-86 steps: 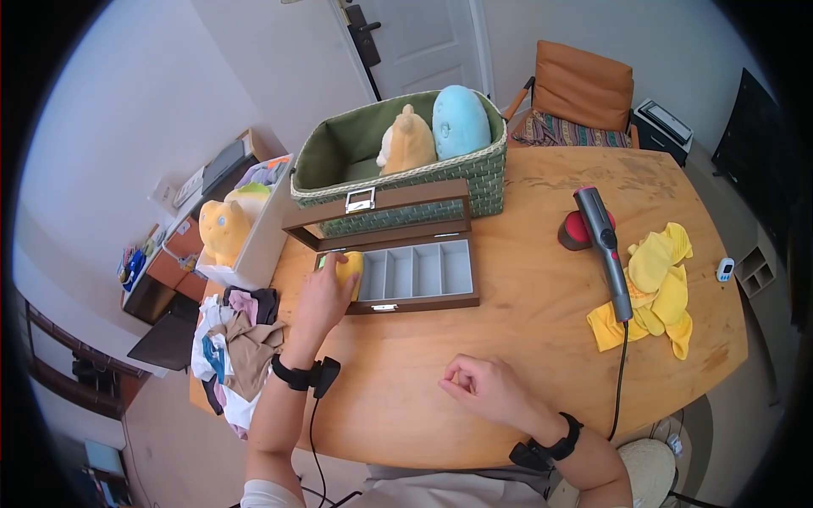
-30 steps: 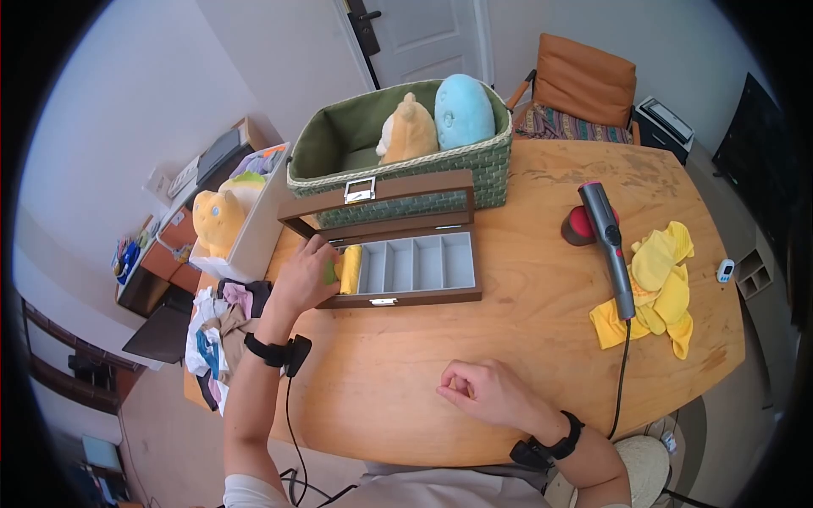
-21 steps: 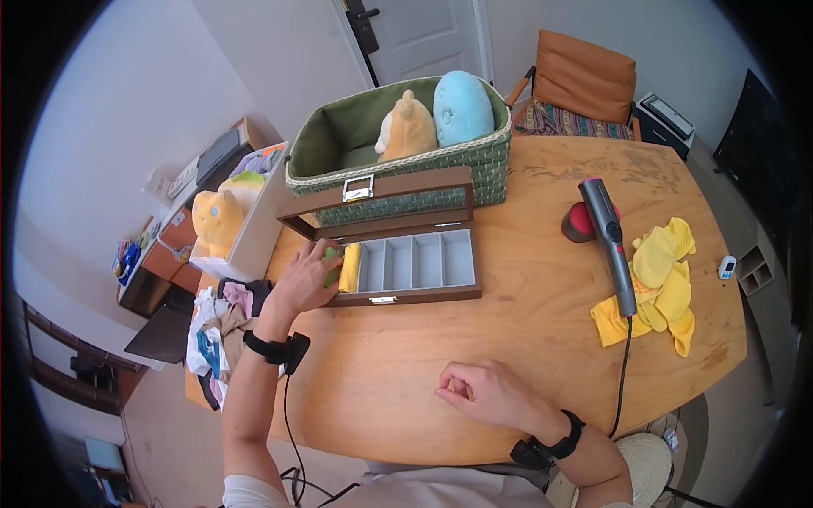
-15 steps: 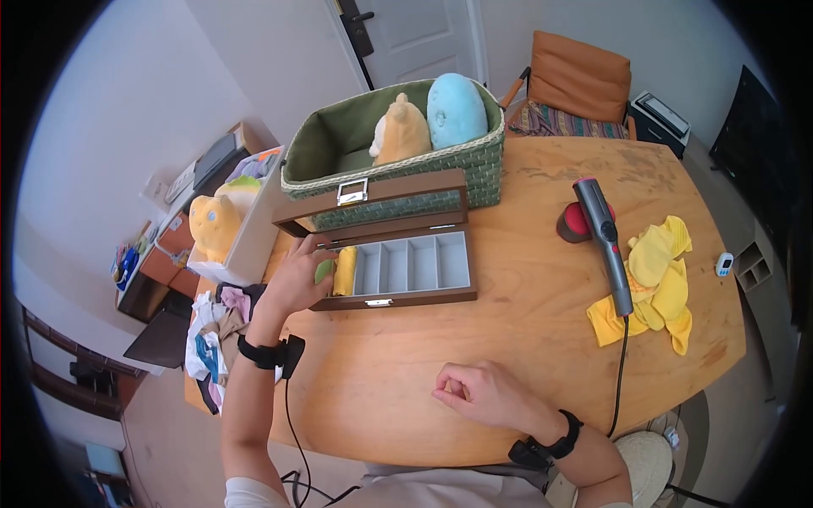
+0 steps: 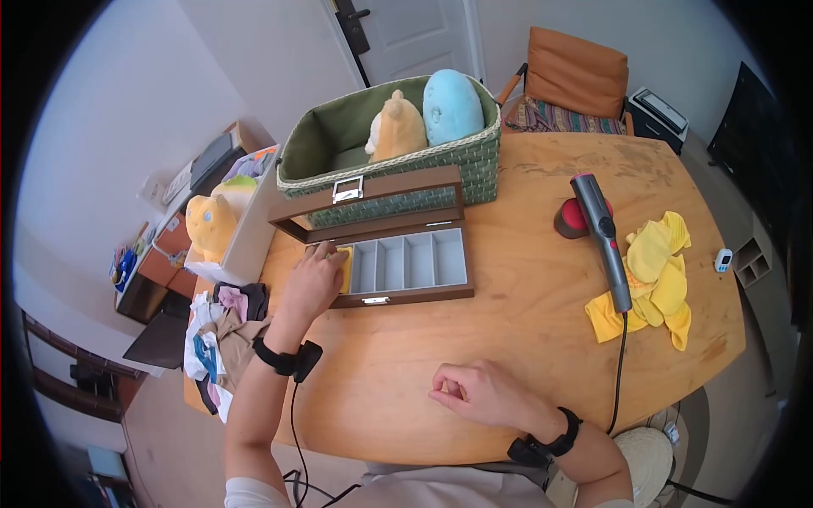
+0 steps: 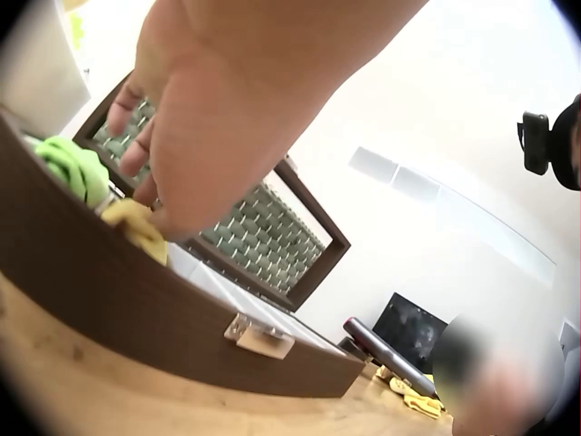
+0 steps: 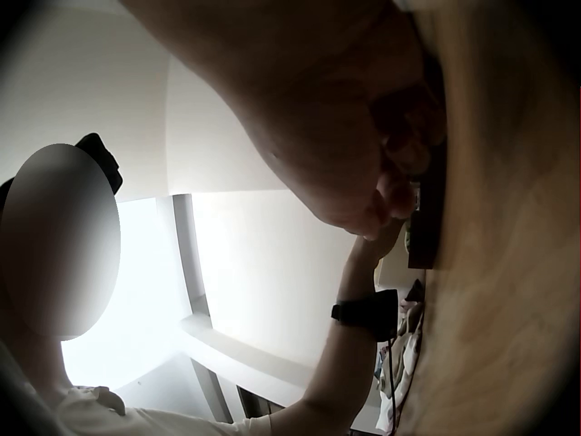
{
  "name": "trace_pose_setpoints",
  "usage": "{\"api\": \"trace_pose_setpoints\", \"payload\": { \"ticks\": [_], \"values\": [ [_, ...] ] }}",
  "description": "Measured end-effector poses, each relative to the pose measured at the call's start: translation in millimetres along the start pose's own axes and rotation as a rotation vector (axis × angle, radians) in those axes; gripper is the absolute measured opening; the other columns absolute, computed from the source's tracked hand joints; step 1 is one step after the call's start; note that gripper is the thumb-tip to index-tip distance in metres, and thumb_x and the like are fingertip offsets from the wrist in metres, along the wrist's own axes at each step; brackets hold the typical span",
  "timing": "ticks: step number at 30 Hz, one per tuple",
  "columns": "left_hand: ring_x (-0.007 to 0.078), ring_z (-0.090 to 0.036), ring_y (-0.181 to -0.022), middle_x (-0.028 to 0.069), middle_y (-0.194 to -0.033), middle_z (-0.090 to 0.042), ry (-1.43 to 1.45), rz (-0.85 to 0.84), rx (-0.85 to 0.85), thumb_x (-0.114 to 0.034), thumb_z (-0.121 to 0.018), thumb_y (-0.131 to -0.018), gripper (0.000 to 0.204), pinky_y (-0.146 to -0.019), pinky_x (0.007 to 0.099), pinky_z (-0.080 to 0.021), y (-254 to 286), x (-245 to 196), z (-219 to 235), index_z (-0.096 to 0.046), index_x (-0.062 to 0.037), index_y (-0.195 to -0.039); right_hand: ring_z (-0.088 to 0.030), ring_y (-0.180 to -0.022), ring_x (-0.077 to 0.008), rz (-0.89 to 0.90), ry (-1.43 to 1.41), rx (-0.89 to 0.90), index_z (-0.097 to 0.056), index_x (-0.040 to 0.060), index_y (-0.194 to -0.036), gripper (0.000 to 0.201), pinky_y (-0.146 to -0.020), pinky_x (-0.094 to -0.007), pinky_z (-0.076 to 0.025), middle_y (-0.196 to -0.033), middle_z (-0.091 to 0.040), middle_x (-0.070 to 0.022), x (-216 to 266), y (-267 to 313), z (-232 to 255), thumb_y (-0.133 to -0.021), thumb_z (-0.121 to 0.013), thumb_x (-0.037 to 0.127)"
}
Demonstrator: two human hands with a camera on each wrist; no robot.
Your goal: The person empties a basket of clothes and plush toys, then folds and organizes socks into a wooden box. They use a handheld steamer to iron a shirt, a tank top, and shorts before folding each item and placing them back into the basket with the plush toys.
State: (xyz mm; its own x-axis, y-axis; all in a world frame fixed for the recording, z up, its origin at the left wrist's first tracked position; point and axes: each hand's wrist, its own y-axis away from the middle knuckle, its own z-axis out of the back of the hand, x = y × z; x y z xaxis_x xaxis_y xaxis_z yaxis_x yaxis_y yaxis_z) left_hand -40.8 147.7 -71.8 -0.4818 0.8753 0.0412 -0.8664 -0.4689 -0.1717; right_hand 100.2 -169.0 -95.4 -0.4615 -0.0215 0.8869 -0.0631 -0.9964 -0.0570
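A brown display box [image 5: 428, 295] with grey compartments stands on the table, its windowed lid [image 5: 406, 180] raised against the basket. My left hand [image 5: 313, 279] is over the box's left end. Its fingers touch a rolled yellow cloth [image 5: 345, 273] lying in a left compartment. In the left wrist view the yellow cloth [image 6: 136, 227] sits under the hand's thumb side, and a rolled green cloth [image 6: 77, 168] lies beside it under the spread fingers; the hand covers the green one in the head view. My right hand [image 5: 483, 392] rests idle near the table's front, fingers loosely curled, holding nothing.
Behind the box is a green woven basket [image 5: 478, 169] with two plush toys. A white bin [image 5: 254, 241] with a yellow plush toy stands left, above piled clothes [image 5: 229, 330]. To the right lie a grey corded styling tool [image 5: 603, 237] and yellow cloths [image 5: 652, 279].
My left hand first held the yellow cloth over the left end, then moved left onto the green roll, and now has shifted back right onto the yellow one. My right hand stays put.
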Motion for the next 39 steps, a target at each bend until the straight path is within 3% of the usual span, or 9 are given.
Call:
{"api": "trace_pose_setpoints", "payload": {
  "ticks": [7,14,17,20,24,27,32,37,39],
  "values": [
    [0.0336,-0.061,-0.114,0.0123,-0.119,-0.064,0.126,0.151,-0.024,-0.015,-0.067,-0.087,0.031,-0.092,0.0451,-0.054,0,-12,34,-0.069,-0.0134,-0.119,-0.064,-0.061,-0.0283,0.034,-0.006,-0.027,-0.062,0.0091,-0.093,0.016,-0.057,-0.0408,-0.049,-0.065,-0.066,-0.0074,-2,1,-1,-0.095,-0.067,0.024],
    [0.0368,-0.063,-0.109,0.0123,-0.115,-0.065,0.144,0.147,0.021,-0.013,-0.07,-0.087,0.029,-0.092,0.0444,-0.053,13,-18,25,-0.07,-0.011,-0.116,-0.063,-0.06,-0.027,0.024,-0.011,0.005,-0.063,0.0078,-0.095,0.015,-0.057,-0.0395,-0.048,-0.067,-0.065,-0.0079,4,2,3,-0.096,-0.066,0.023],
    [0.0316,-0.064,-0.105,0.0129,-0.113,-0.064,0.189,-0.006,-0.138,-0.012,-0.07,-0.086,0.027,-0.084,0.0421,-0.055,18,-37,30,-0.071,-0.0092,-0.113,-0.061,-0.058,-0.025,0.031,0.0,-0.035,-0.063,0.0075,-0.096,0.012,-0.056,-0.0375,-0.047,-0.067,-0.064,-0.0076,6,4,7,-0.096,-0.065,0.02],
    [0.0118,-0.062,-0.075,0.0045,-0.087,-0.068,0.883,-0.005,0.029,-0.009,-0.069,-0.091,0.012,-0.063,0.0264,-0.045,38,-61,25,-0.07,-0.0041,-0.102,-0.06,-0.059,-0.0259,0.019,0.02,-0.06,-0.062,0.0084,-0.098,0.01,-0.056,-0.0378,-0.046,-0.067,-0.063,-0.0071,-1,3,2,-0.096,-0.063,0.019],
    [0.0042,-0.057,-0.068,-0.0043,-0.073,-0.066,0.849,0.082,0.309,-0.011,-0.069,-0.093,0.008,-0.059,0.0209,-0.04,56,-72,32,-0.07,-0.0051,-0.099,-0.059,-0.056,-0.026,0.015,0.042,-0.061,-0.061,0.0089,-0.098,0.009,-0.055,-0.0377,-0.046,-0.064,-0.061,-0.0054,-5,2,-2,-0.096,-0.063,0.017],
    [0.0039,-0.057,-0.068,-0.0048,-0.078,-0.067,1.14,0.237,0.302,-0.012,-0.069,-0.095,0.01,-0.06,0.0203,-0.041,72,-51,-9,-0.07,-0.0049,-0.101,-0.057,-0.054,-0.0251,0.015,0.009,-0.038,-0.061,0.0089,-0.098,0.009,-0.054,-0.0375,-0.045,-0.062,-0.059,-0.005,-5,2,-3,-0.095,-0.064,0.017],
    [0.0063,-0.061,-0.101,0.003,-0.117,-0.067,1.546,0.251,0.401,-0.02,-0.065,-0.1,0.039,-0.071,0.0188,-0.046,76,-31,-27,-0.057,-0.0074,-0.136,-0.063,-0.062,-0.0323,-0.055,0.039,-0.027,-0.06,0.0099,-0.098,0.012,-0.059,-0.0451,-0.048,-0.066,-0.064,-0.0079,-8,-2,0,-0.096,-0.062,0.022],
    [0.0035,-0.057,-0.089,0.0006,-0.11,-0.067,1.542,0.263,0.352,-0.022,-0.064,-0.101,0.042,-0.069,0.0179,-0.044,79,-29,-38,-0.054,-0.0062,-0.138,-0.061,-0.061,-0.0327,-0.087,0.039,-0.023,-0.059,0.0099,-0.1,0.014,-0.058,-0.0449,-0.047,-0.067,-0.063,-0.0091,-4,-4,5,-0.096,-0.063,0.022],
    [0.0028,-0.056,-0.086,0.0002,-0.108,-0.066,1.527,0.231,0.306,-0.022,-0.064,-0.101,0.043,-0.069,0.0178,-0.044,81,-32,-39,-0.053,-0.0058,-0.139,-0.061,-0.058,-0.0265,-0.037,0.005,-0.099,-0.061,0.0097,-0.103,0.012,-0.056,-0.0396,-0.046,-0.066,-0.062,-0.0077,-3,-4,6,-0.094,-0.066,0.017]
  ]
}}
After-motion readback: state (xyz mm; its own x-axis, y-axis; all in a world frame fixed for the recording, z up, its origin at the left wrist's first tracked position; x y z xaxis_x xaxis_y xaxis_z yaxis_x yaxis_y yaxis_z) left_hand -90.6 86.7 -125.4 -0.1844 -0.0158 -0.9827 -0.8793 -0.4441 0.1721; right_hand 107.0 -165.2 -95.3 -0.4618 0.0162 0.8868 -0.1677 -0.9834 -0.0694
